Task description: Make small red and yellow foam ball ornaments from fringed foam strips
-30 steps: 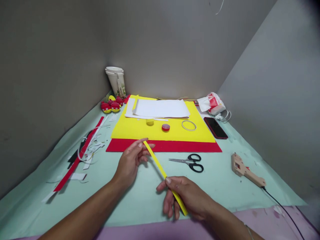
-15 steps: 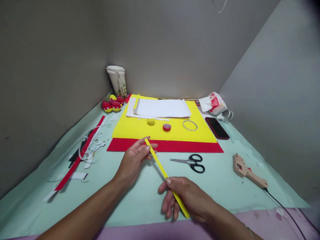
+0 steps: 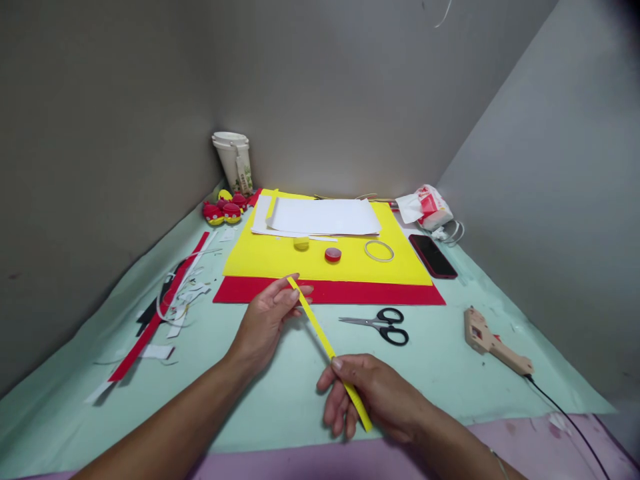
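I hold a long, narrow yellow foam strip (image 3: 317,328) between both hands above the pale green mat (image 3: 440,367). My left hand (image 3: 267,320) pinches the strip's far end with thumb and fingertips. My right hand (image 3: 373,393) is closed round the near part, thumb on top, and the strip's near end sticks out below the fingers. Just right of the strip lie black-handled scissors (image 3: 380,325), shut. Beyond the hands a yellow foam sheet (image 3: 260,257) rests on a red foam sheet (image 3: 340,292).
On the yellow sheet lie white paper (image 3: 325,217), a small yellow roll (image 3: 301,244), a red roll (image 3: 333,254) and a thin ring (image 3: 379,251). A phone (image 3: 433,255), glue gun (image 3: 493,343), crumpled packet (image 3: 425,207), stacked cups (image 3: 233,160), red toys (image 3: 223,210) and foam scraps (image 3: 173,300) surround them.
Almost nothing differs: both hands keep their hold on the yellow strip, which shifted only slightly as the view moved a little.
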Motion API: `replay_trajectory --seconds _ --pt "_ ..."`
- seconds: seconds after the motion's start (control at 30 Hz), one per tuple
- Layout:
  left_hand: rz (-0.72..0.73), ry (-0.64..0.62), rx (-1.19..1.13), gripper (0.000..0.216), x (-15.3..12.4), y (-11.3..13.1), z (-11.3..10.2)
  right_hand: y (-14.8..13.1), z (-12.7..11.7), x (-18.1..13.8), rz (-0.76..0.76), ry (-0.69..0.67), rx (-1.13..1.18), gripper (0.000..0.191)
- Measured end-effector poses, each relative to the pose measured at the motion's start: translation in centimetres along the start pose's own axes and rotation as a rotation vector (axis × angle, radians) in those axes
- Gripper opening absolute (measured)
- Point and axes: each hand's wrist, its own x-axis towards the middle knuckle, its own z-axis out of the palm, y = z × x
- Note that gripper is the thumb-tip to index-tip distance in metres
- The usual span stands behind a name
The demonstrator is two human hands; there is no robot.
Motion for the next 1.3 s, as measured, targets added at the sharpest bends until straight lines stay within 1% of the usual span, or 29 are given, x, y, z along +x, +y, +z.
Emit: replay_trajectory --seconds 0.17,0.47,0.57,0.67,0.77,0.9,1.0,1.1,1.2,1.23,1.3 --pt "0.001 0.01 -0.011 0.043 0.2 0.0 -0.2 -0.2 0.1 -0.1 0.009 0.004 0.027 0.048" --pt "0.005 0.087 -0.069 0.035 0.5 0.0 -0.3 -0.4 -0.1 -0.2 0.015 -0.021 0.034 0.049" --pt "0.041 0.135 -0.094 0.032 0.7 0.0 -0.5 -0.9 -0.6 -0.5 0.019 -0.036 0.015 0.047" --pt "0.073 0.167 -0.112 0.032 0.9 -0.1 -0.8 -1.9 -1.5 -0.9 0.012 -0.023 -0.041 0.046" --pt "0.093 0.193 -0.112 0.03 0.9 -0.1 -0.9 -3.3 -2.7 -1.3 -0.036 0.049 -0.126 0.045" --pt "0.099 0.221 -0.112 0.032 0.8 0.1 -0.9 -5.0 -4.3 -1.7 -0.182 0.26 -0.247 0.04" --pt "0.084 0.23 -0.113 0.034 0.8 0.1 -0.9 -5.9 -5.4 -1.7 -0.261 0.425 -0.258 0.037" --pt "0.075 0.224 -0.093 0.033 1.0 0.2 -1.0 -6.4 -6.3 -1.7 -0.298 0.525 -0.224 0.037" --pt "0.117 0.227 -0.025 0.029 0.6 0.3 -0.9 -6.7 -6.7 -1.9 -0.309 0.547 -0.248 0.036" --pt "0.156 0.225 0.025 0.027 0.2 0.4 -0.8 -6.8 -6.6 -2.2 -0.304 0.521 -0.283 0.035" --pt "0.294 0.212 0.209 0.025 -1.0 0.6 -0.2 -6.9 -5.9 -3.1 -0.264 0.405 -0.384 0.031"
